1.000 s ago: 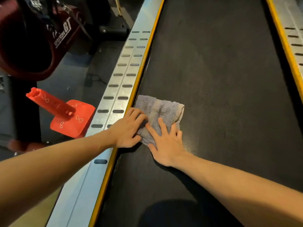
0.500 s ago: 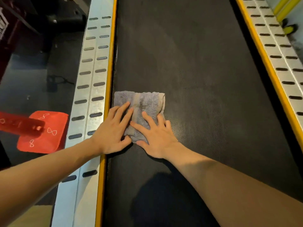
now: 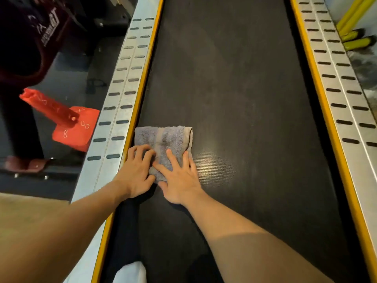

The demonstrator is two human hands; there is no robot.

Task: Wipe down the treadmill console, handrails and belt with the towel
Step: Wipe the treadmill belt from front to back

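Note:
A folded grey towel (image 3: 166, 138) lies on the black treadmill belt (image 3: 234, 88), close to the belt's left edge. My left hand (image 3: 135, 170) presses on the towel's near left corner, its fingers somewhat bent over the cloth. My right hand (image 3: 179, 176) lies flat on the towel's near right part with fingers spread and straight. The two hands sit side by side, thumbs almost touching. The console and handrails are out of view.
Silver slotted side rails with yellow edging run along the belt, the left rail (image 3: 120, 94) and the right rail (image 3: 334, 78). A red stand (image 3: 71, 127) sits on the dark floor at left. Yellow bars (image 3: 353, 27) stand at far right.
Both hands stay on the towel at the belt's left edge. The view has shifted, and my left fingers have bent more over the cloth.

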